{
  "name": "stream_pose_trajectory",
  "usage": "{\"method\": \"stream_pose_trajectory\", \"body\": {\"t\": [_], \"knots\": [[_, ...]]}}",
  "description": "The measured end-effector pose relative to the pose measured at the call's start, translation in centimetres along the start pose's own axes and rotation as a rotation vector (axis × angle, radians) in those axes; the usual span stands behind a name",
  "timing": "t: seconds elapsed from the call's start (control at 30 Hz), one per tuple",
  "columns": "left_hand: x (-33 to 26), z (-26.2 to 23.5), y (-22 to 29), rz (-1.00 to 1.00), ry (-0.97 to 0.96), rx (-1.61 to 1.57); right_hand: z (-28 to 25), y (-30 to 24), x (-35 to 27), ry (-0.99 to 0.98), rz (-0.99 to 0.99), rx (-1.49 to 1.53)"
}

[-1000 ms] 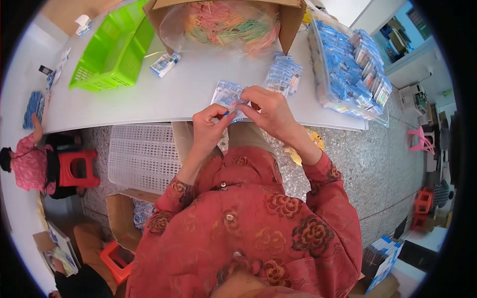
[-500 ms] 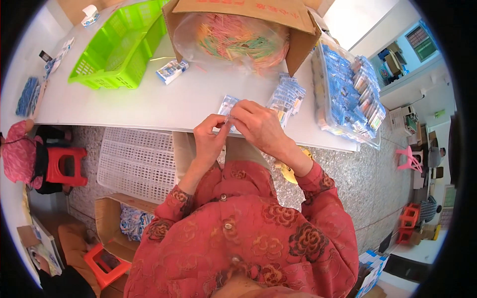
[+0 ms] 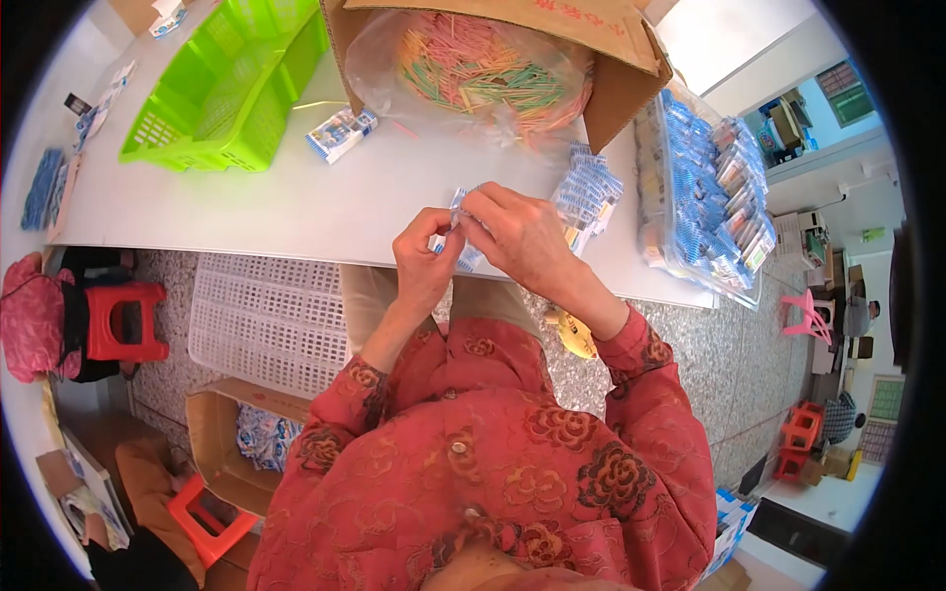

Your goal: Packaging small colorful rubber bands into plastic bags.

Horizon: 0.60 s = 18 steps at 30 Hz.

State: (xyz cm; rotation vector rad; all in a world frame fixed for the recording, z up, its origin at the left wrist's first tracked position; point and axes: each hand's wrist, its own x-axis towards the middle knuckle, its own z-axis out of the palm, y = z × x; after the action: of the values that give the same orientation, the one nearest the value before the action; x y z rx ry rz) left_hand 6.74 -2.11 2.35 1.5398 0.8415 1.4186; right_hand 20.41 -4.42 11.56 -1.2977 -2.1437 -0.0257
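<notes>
At the table's near edge, my left hand [image 3: 422, 254] and my right hand [image 3: 519, 234] meet, fingertips pinched together. Between them is a small blue-and-white plastic packet [image 3: 467, 259], mostly covered by my fingers. Whether all the visible blue-and-white parts belong to one packet, I cannot tell. Just right of my right hand lies a loose pile of similar packets [image 3: 589, 192]. Beyond my hands, a cardboard box [image 3: 623, 94] lies with its opening toward me. A clear bag [image 3: 379, 74] of thin pink, yellow and green sticks [image 3: 473, 74] bulges from it.
A green plastic basket [image 3: 192, 156] stands at the far left, near another packet bundle [image 3: 341, 133]. On the right, a clear bin [image 3: 655, 231] is filled with packets. Below the table are a white perforated crate [image 3: 266, 320] and an open carton [image 3: 212, 433]. A person [image 3: 39, 315] is at the left.
My hands have shifted slightly, still pinched together, and more of the packet shows above and below my fingers. The whole view has turned a little; the table things look unmoved.
</notes>
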Motion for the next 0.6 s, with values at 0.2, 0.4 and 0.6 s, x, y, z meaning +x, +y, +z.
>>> {"method": "stream_pose_trajectory", "body": {"t": [0.2,0.4,0.6], "knots": [[1.2,0.3,-1.0,-0.062,-0.048,-0.033,0.3,1.1,0.7,-0.068,0.089,0.023],[2.2,0.6,-2.7,-0.155,-0.073,-0.149,1.0,2.6,1.2,-0.098,0.099,-0.017],[3.2,0.2,-3.7,-0.253,-0.094,-0.239,1.1,3.5,2.0,-0.065,0.202,0.229]]}}
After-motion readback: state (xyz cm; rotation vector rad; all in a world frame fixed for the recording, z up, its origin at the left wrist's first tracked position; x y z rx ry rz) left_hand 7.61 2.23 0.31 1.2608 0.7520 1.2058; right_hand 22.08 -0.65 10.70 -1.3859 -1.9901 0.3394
